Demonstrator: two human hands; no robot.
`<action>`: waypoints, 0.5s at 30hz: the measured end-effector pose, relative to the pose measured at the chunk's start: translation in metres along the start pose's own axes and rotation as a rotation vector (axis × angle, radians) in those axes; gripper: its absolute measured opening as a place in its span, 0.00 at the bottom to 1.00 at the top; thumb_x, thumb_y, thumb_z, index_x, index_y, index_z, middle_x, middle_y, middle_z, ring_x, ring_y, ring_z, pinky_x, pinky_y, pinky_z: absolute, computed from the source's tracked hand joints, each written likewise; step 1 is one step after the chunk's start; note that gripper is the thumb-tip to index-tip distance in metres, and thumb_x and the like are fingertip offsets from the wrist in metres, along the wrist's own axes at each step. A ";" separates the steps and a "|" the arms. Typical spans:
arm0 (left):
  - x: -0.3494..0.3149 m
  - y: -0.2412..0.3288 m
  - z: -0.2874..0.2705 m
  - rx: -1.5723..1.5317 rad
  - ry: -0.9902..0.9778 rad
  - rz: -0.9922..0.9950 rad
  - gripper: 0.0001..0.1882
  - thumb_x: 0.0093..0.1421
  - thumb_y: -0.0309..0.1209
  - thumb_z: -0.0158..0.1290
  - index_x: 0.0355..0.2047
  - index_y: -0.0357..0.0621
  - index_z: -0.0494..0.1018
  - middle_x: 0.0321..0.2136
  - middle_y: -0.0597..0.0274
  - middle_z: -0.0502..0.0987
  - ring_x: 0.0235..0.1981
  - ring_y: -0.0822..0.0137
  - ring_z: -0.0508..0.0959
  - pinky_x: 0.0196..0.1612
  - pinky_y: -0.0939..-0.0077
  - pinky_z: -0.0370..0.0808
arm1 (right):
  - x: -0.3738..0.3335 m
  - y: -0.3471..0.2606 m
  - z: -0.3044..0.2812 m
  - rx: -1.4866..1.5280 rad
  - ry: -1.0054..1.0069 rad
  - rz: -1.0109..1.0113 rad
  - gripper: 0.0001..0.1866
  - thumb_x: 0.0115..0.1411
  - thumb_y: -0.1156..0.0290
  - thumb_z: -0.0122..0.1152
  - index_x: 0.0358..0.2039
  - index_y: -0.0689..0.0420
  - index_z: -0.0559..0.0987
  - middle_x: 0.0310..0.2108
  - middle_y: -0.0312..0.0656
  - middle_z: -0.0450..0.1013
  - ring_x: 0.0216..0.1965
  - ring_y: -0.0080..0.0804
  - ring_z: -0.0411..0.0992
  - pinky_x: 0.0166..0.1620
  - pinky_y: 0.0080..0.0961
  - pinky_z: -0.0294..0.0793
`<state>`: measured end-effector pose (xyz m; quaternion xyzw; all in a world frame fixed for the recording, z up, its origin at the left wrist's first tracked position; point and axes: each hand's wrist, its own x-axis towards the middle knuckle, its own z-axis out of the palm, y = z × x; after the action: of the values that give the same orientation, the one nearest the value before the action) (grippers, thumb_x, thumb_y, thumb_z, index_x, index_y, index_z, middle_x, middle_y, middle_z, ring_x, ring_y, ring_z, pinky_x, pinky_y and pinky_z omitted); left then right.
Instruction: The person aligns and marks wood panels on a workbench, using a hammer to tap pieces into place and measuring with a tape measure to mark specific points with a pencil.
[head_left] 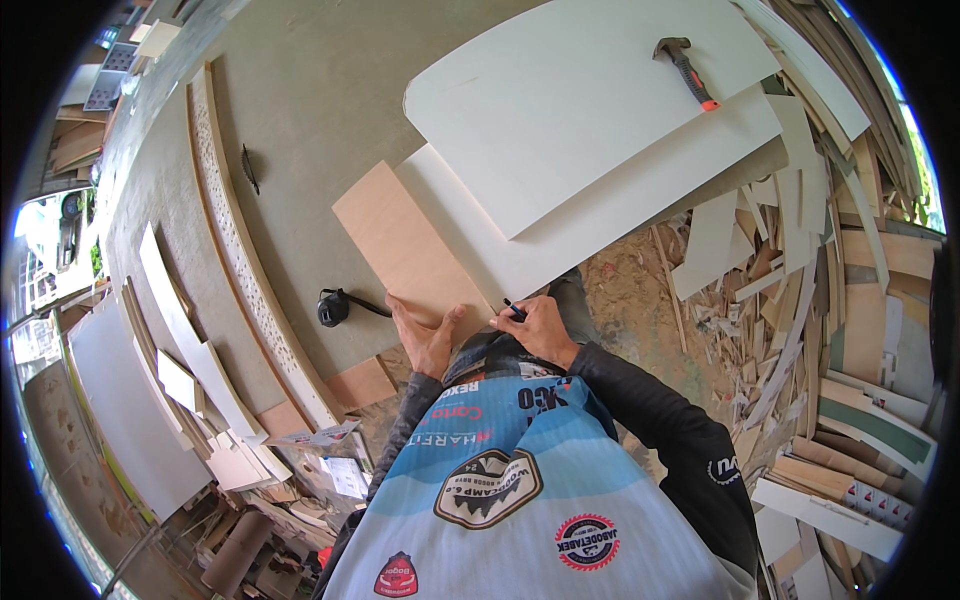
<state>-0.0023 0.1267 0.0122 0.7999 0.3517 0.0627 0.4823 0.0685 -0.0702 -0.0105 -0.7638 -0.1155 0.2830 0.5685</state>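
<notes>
A light brown plywood board (410, 235) lies slantwise with its right edge over a white panel (570, 230). My left hand (428, 338) rests on the board's near end, thumb and fingers spread apart, pressing it down. Beside the board's near right corner, my right hand (540, 330) is closed around a dark pen (514, 309). The pen's tip is hard to make out beneath the fingers, close to where the board's edge meets the white panel. A larger white panel (590, 100) with a rounded far corner lies on top of the first one.
A claw hammer (685, 75) lies on the upper white panel. Left of the board, a black tape measure (333, 307) with a strap sits on the grey tabletop (320, 150). A long wooden strip (235, 230) stretches farther left. Wood offcuts (720, 240) litter the floor at right.
</notes>
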 end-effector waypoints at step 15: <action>0.003 -0.003 0.000 0.052 -0.018 -0.013 0.67 0.44 0.45 0.75 0.69 0.25 0.42 0.64 0.32 0.57 0.67 0.41 0.59 0.69 0.54 0.57 | -0.001 -0.002 -0.001 -0.015 0.002 0.013 0.17 0.56 0.62 0.70 0.25 0.66 0.83 0.18 0.53 0.74 0.19 0.39 0.73 0.29 0.32 0.70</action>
<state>-0.0017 0.1295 0.0098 0.8104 0.3538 0.0432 0.4649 0.0689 -0.0709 -0.0086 -0.7692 -0.1120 0.2849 0.5609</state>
